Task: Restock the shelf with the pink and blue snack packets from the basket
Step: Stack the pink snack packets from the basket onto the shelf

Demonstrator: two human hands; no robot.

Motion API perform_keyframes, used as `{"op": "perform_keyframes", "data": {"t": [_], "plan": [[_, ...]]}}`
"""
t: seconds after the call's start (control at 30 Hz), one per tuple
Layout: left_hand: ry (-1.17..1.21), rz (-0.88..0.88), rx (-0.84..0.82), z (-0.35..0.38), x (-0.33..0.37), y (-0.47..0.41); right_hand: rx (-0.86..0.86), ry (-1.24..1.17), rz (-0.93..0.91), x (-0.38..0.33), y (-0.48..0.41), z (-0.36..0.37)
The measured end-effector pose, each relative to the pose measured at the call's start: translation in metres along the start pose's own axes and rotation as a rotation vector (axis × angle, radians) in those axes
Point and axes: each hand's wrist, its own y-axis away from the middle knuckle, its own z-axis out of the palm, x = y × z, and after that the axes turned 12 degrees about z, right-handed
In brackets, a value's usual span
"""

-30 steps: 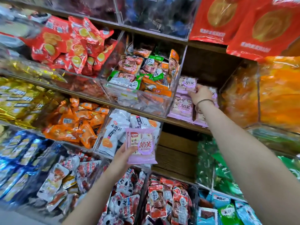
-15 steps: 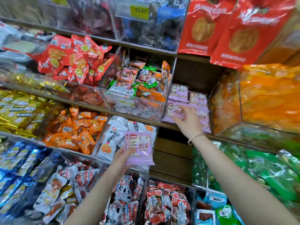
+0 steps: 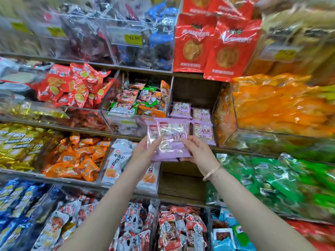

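The left hand (image 3: pixel 145 153) and right hand (image 3: pixel 198 153) held the pink snack packets (image 3: pixel 170 142) between them, just in front of the stacked pink packets (image 3: pixel 202 124) on the shelf (image 3: pixel 195 91). The left thumb clamped the left edge and the right pinched the lower right corner. It was perhaps two packets overlapping, but blur obscured it.

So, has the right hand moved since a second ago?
Yes: the right hand has dropped from the shelved pink stack to the held pink packets.
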Motion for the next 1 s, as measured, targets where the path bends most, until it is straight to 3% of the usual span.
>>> {"op": "perform_keyframes", "data": {"t": [0.13,0.37,0.47,0.63,0.77,0.9,1.0], "plan": [[-0.122,0.11,0.056,0.009,0.016,-0.024,0.253,-0.294,0.064,0.0,-0.014,-0.028],[-0.292,0.436,0.062,0.015,0.055,-0.079,0.429,-0.327,0.169,0.002,-0.067,-0.054],[-0.41,0.516,0.175,0.023,0.056,-0.097,0.504,-0.344,0.18,-0.008,-0.095,-0.053],[-0.64,0.541,0.175,0.031,0.049,-0.11,0.57,-0.267,0.193,-0.02,-0.124,-0.061],[-0.975,0.59,0.277,0.037,0.037,-0.105,0.617,0.068,0.098,-0.014,-0.127,-0.067],[-1.07,0.667,0.344,0.04,0.032,-0.105,0.564,0.631,-0.049,0.002,-0.128,-0.075],[-1.085,0.683,0.361,0.039,0.028,-0.106,0.523,0.94,-0.015,0.01,-0.133,-0.076]]}}
